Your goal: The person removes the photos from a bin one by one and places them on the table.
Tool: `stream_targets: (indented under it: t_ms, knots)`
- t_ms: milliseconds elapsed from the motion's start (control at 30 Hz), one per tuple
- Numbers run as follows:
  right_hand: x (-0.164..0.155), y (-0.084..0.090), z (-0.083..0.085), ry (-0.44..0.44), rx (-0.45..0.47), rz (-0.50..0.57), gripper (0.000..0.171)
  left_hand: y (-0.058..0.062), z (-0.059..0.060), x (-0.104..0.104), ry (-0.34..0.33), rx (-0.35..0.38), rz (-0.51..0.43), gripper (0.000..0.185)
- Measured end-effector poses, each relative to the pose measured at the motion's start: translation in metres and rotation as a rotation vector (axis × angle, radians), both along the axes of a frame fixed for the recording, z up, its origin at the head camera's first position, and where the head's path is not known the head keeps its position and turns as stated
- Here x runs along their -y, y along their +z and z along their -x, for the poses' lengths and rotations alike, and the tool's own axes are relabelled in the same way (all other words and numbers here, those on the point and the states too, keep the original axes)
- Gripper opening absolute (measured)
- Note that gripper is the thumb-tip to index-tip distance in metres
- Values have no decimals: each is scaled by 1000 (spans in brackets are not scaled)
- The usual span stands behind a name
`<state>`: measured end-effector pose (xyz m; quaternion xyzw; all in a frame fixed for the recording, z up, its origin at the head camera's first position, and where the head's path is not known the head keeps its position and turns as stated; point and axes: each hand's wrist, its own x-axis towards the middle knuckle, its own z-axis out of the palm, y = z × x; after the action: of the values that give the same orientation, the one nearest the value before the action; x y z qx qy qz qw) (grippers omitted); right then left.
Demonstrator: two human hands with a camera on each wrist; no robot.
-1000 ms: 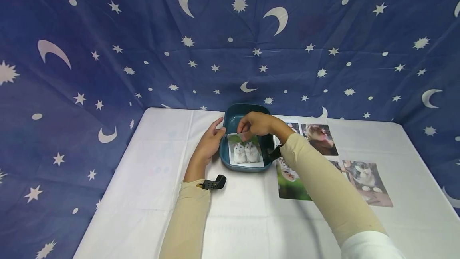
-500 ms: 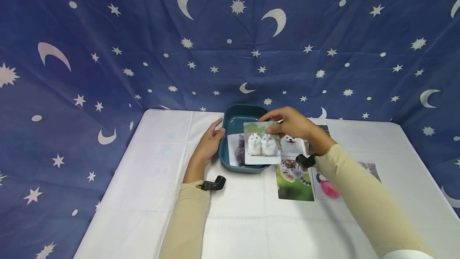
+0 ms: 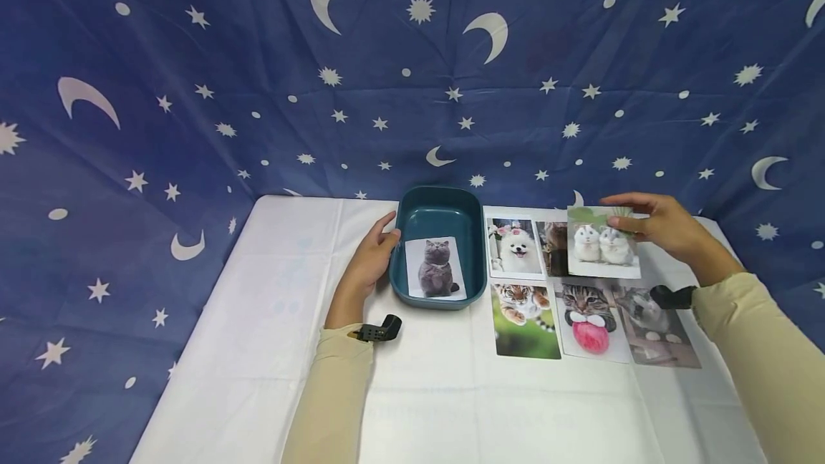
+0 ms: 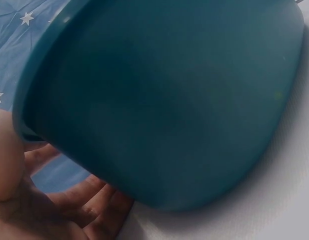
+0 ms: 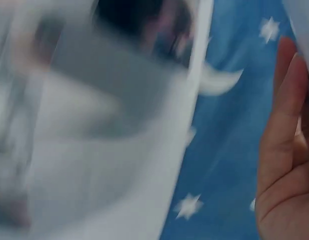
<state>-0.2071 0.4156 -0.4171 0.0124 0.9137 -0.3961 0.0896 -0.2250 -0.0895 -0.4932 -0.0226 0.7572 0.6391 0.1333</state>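
My right hand (image 3: 673, 228) pinches a photo card of two white rodents (image 3: 604, 269) between thumb and fingers. It holds the card above the right end of the back row of photo cards, overlapping a dark animal card (image 3: 555, 248) from above. My left hand (image 3: 367, 262) rests against the left side of a dark teal bin (image 3: 441, 219), thumb at the rim, fingers along the outer wall. Inside the bin lies a grey cat card (image 3: 437, 278). In the left wrist view the bin's wall (image 4: 174, 100) fills most of the picture. The right wrist view is blurred, with the held card barely visible at the edge.
Right of the bin lie a white dog card (image 3: 518, 253), a tiger cub card (image 3: 525, 328), a tabby cat card (image 3: 589, 328) and a grey-and-white cat card (image 3: 664, 339). A white cloth (image 3: 258, 378) covers the table. A blue star-and-moon curtain (image 3: 361, 41) hangs behind.
My right hand has lifted the white rodent card out of the bin and carried it right, over the card rows. The grey cat card beneath it is uncovered. My left hand stays at the bin.
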Motion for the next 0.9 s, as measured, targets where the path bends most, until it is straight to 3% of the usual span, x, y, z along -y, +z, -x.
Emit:
stream_targets:
  t_ms: [167,333,533,767,900]
  knots:
    - [-49,-11,6,-51,65,-44,71,1,1,0,9,1,9,50]
    - [-72,-25,12,-80,93,-61,64,0,1,-1,5,2,5,50]
    - [-74,-45,19,-58,117,-77,66,-3,1,0,7,2,10,50]
    - [-74,-63,26,-145,152,-120,86,-2,0,0,-9,-11,-24,51]
    - [-71,-68,26,-171,116,-149,86,-2,0,0,-5,-13,-25,50]
